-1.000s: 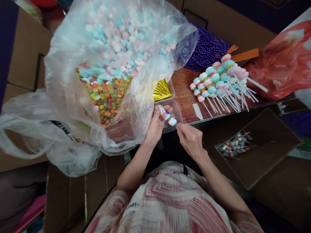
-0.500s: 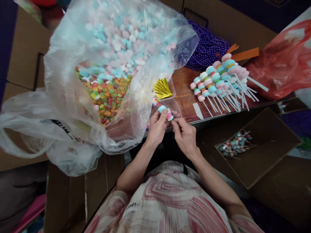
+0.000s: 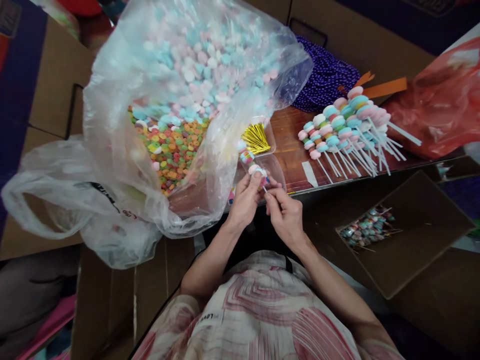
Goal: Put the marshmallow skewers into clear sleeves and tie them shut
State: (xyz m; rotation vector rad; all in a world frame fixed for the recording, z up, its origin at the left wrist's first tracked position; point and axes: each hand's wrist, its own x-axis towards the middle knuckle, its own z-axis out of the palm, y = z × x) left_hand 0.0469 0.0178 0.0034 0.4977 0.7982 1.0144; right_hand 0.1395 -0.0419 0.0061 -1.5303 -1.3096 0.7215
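My left hand (image 3: pixel 244 204) is closed around the lower part of a marshmallow candy skewer (image 3: pixel 247 158), its thumb pressed on the pieces. Pink, blue and white sweets stick out beyond the fingers, pointing away from me. A colourful printed piece at the skewer's lower end is partly covered by fingers. Just below it, my right hand (image 3: pixel 285 214) pinches the short white stick (image 3: pixel 265 190). Both hands are over a shallow clear tray (image 3: pixel 278 165) at the table's front edge. Behind it, gold twist ties (image 3: pixel 256 138) lie in another clear tray.
A large clear bag (image 3: pixel 221 165) of marshmallows (image 3: pixel 198 57) and gummy rings (image 3: pixel 183 150) stands at left. Finished-looking candy skewers (image 3: pixel 345 125) are piled at right, near purple bead strings (image 3: pixel 324 75) and a red bag (image 3: pixel 431 110). Below right, an open carton (image 3: pixel 412 230) contains wrapped skewers.
The candy skewer has turned so its far end points away from me. My right hand has come in closer to my left and now pinches the visible white stick. The view shifted slightly.
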